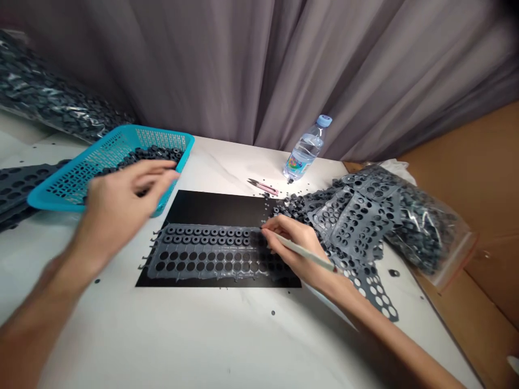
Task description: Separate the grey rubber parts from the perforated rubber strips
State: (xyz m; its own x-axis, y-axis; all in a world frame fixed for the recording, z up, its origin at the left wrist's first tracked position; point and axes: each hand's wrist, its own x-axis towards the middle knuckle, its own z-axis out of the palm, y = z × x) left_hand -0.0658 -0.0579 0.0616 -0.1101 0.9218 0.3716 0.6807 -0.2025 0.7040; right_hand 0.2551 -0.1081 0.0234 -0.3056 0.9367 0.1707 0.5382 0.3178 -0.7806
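Note:
My left hand (125,197) hangs over the near right corner of a turquoise plastic basket (44,197). Its thumb and fingertips are curved with a narrow gap between them, slightly blurred, and I make out nothing held. In the basket lie many small black rubber rings (152,156). My right hand (298,243) grips a slim white pen-like tool (308,254), its fingertips at the upper right of a dark grey rubber sheet (219,256). Ring-shaped pieces fill the sheet's upper two rows; the lower rows are round holes. Beneath the sheet is a black board (214,205).
Pink-handled thread snips (263,186) lie behind the board, near a water bottle (306,148). Punched sheets (357,216) and loose rings pile up at right beside a clear bag (430,243). Another full bag (52,92) sits back left; more sheets (24,189) lie left of the basket.

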